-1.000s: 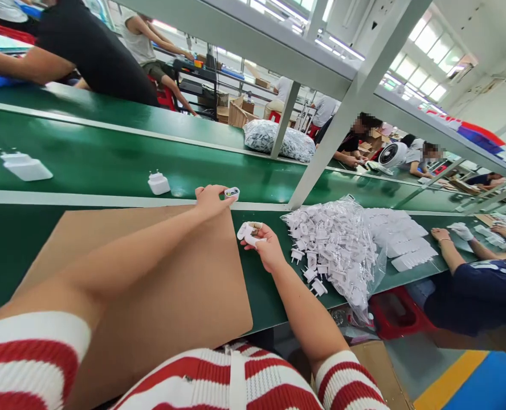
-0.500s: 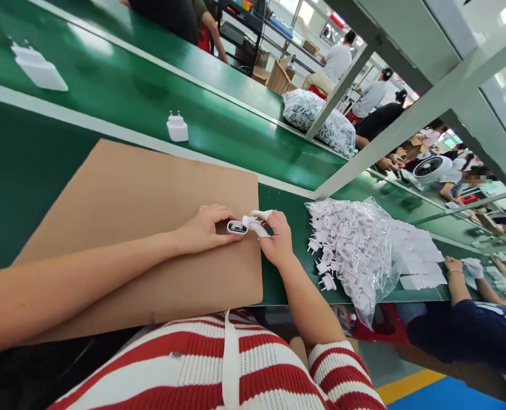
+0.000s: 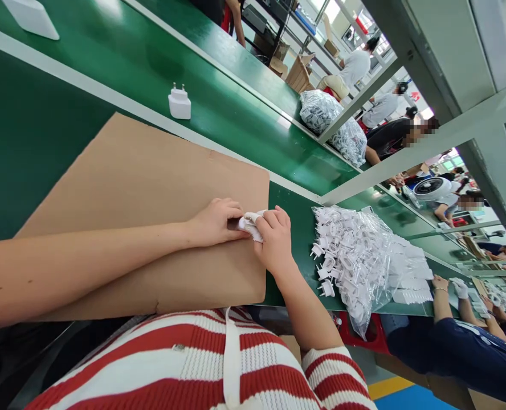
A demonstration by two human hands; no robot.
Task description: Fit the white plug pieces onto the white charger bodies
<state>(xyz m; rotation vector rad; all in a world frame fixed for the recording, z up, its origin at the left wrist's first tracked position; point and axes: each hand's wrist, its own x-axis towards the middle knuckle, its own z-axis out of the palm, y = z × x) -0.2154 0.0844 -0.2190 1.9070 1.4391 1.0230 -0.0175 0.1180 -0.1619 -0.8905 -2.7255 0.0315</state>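
Over the cardboard sheet (image 3: 184,188), my left hand (image 3: 214,223) is closed on a white charger housing (image 3: 243,225), gripping it from the left. White covers wrap the thumb and a fingertip of my right hand (image 3: 276,238), which is closed over the housing's right end. Those covered fingers press against that end and hide its opening. Whether a small part lies under them I cannot tell. To the right of my right hand, a clear plastic bag (image 3: 358,250) spills a heap of white plug pieces with pins.
A white plug charger (image 3: 179,103) stands on the green conveyor belt (image 3: 120,74), and another charger (image 3: 33,17) lies farther left. White housings (image 3: 411,273) sit in rows beyond the bag, near a co-worker's hand (image 3: 440,283). A metal frame post (image 3: 390,154) slants across the right.
My right fingers have closed over the housing's open end, whose inside parts showed before. Both hands and the housing have shifted slightly right in view, as the view itself moved.
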